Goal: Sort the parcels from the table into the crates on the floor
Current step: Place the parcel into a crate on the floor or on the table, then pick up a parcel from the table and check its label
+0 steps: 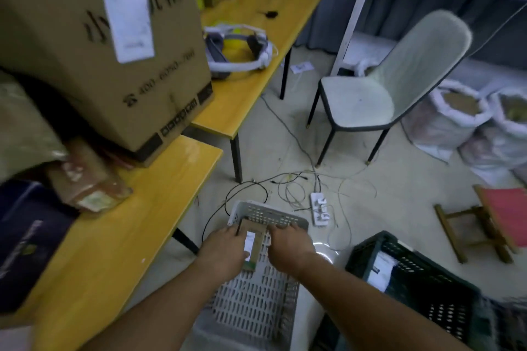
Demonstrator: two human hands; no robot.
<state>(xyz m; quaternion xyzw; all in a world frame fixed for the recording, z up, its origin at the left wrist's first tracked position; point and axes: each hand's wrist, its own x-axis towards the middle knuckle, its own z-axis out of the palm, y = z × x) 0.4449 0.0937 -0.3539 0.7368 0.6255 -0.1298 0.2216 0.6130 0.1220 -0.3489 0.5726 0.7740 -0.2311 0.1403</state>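
Now both hands (258,248) grip a flat brown white-labelled parcel (252,243) over the white crate (253,305).

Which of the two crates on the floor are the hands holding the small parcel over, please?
The white crate, directly beneath both hands. The dark green crate sits to its right, and no hand is over it.

yellow bench (119,236) with a big cardboard box (99,45) and taped parcel (88,182), floor (385,179) holding white crate (253,302), dark crate (422,282), power strip (320,208)
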